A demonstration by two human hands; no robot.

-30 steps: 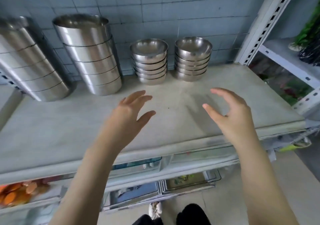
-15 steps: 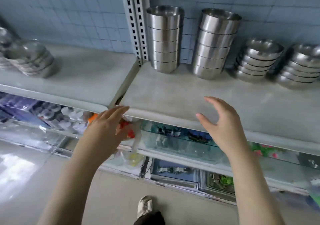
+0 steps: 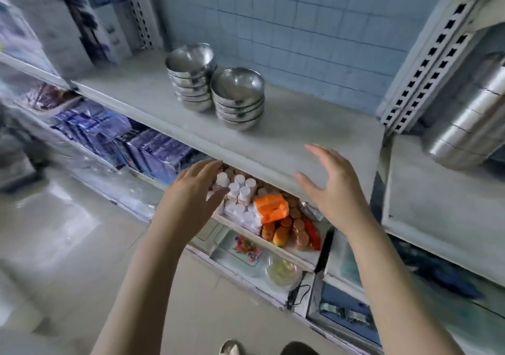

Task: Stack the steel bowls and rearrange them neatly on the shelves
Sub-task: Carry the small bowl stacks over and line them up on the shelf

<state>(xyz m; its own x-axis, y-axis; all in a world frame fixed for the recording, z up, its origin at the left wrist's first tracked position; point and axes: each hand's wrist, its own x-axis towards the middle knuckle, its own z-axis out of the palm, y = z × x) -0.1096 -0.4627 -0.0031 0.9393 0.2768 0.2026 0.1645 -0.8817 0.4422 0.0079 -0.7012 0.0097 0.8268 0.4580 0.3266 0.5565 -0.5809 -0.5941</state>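
Two stacks of round steel bowls stand side by side on a grey shelf (image 3: 287, 136): the left stack (image 3: 191, 79) further back, the right stack (image 3: 239, 99) nearer me. A tall stack of deep steel bowls (image 3: 475, 120) leans at the far right on the neighbouring shelf. My left hand (image 3: 194, 191) hovers below the shelf's front edge, fingers spread, holding nothing. My right hand (image 3: 333, 188) hovers over the front edge, fingers spread and empty. Both hands are well short of the bowls.
A perforated upright post (image 3: 426, 62) divides the two shelf bays. Under the shelf sit white-capped bottles (image 3: 237, 191), an orange packet (image 3: 272, 207), brown jars (image 3: 297, 231) and blue boxes (image 3: 153, 152). Boxes (image 3: 82, 18) stand at the back left. Tiled wall behind.
The view has swung left to the neighbouring bay, so the two short bowl stacks now sit ahead. Both hands stay raised and empty, carried leftwards with the view.
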